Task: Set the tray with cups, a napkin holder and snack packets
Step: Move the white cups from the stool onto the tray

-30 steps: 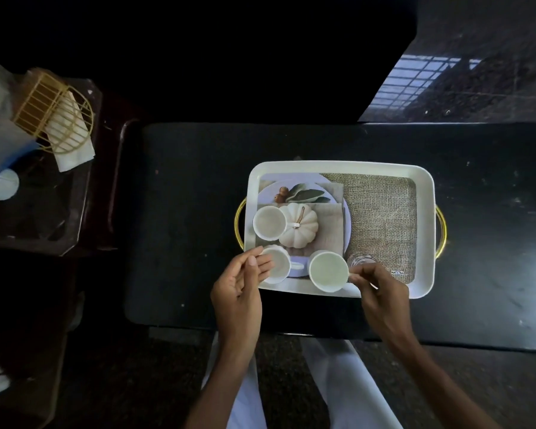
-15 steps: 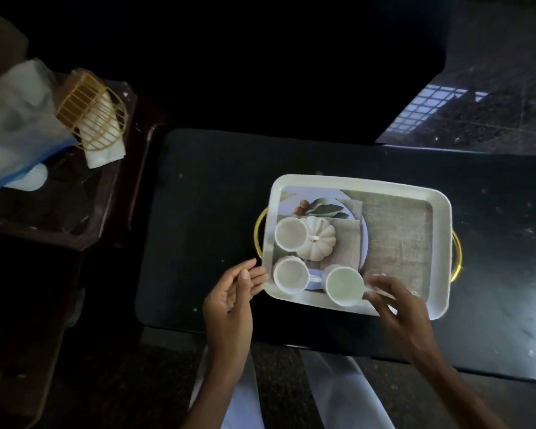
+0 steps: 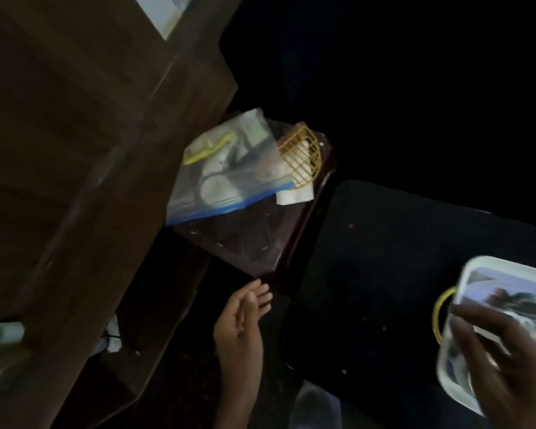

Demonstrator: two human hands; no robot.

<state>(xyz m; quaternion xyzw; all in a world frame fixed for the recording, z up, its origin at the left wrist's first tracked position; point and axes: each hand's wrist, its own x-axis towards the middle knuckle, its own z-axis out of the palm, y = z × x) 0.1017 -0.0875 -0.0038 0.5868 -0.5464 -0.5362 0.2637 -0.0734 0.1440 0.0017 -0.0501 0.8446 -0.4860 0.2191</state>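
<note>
My L hand point(image 3: 240, 329) hangs loose, fingers straight, holding nothing, near the side table point(image 3: 245, 239) corner. Gold napkin holder point(image 3: 304, 159) sits at its far edge, touching a zip bag point(image 3: 223, 181). R hand point(image 3: 502, 360) is a blur over the tray point(image 3: 477, 262) at right; can't tell its grip.

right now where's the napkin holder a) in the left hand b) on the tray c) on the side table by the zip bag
c: the napkin holder sits on the side table beside the zip bag; the left hand is open and empty.
</note>
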